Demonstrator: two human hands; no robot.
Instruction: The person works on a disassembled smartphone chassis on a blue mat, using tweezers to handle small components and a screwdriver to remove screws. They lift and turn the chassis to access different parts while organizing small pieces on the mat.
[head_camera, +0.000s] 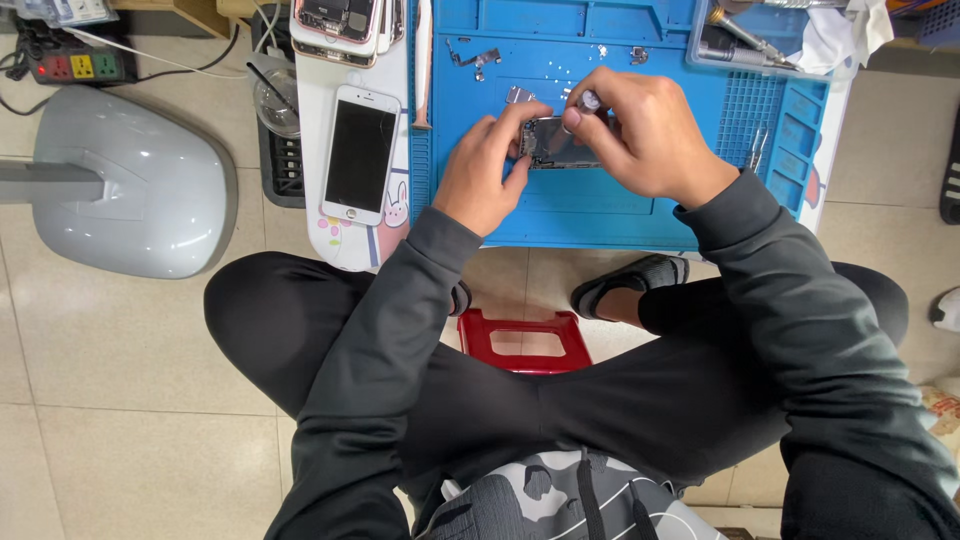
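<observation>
Phone chassis being pinched by left hand; right hand gripping small tool, risking slipping, scattering loose screws across blue mat.

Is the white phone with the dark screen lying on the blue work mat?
No, the white phone lies left of the blue work mat, on a white board.

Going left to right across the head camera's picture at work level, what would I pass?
Power strip → grey lamp base → white phone → left hand → opened phone → right hand → tweezers → blue mat's right edge.
</observation>
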